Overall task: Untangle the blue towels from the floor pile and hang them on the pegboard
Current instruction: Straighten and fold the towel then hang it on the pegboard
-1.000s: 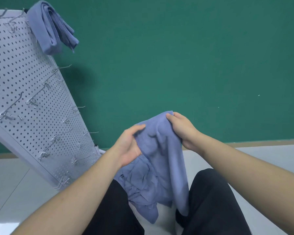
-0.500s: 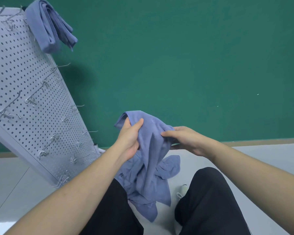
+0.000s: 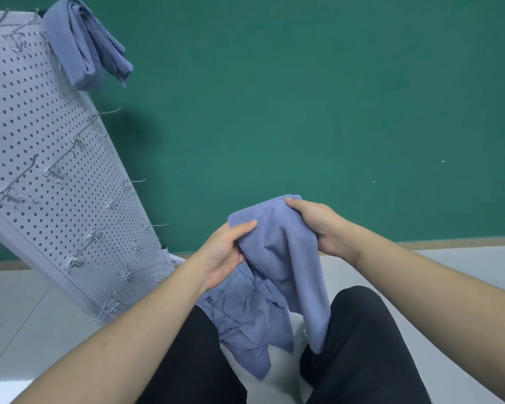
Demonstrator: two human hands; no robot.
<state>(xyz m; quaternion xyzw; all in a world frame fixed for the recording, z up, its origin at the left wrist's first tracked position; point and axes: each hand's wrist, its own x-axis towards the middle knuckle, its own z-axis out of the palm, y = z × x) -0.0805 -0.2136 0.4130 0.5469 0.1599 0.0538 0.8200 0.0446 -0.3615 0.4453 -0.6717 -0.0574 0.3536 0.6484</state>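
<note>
Blue towel (image 3: 283, 246) lifted at centre frame, gripped along its top edge by both hands.

Left hand (image 3: 225, 252) pinches the corner at 9 o'clock of the cloth, right hand (image 3: 321, 225) clutches it at 2 o'clock. Beneath, the floor pile (image 3: 245, 313) lies between black-trousered knees (image 3: 362, 330). Pegboard (image 3: 41, 170) leans at 10 o'clock, a hung towel (image 3: 82, 45) draped on top, green wall (image 3: 303, 97) behind.

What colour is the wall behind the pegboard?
Plain dark green wall, seen in the head view, behind the white pegboard.
</note>
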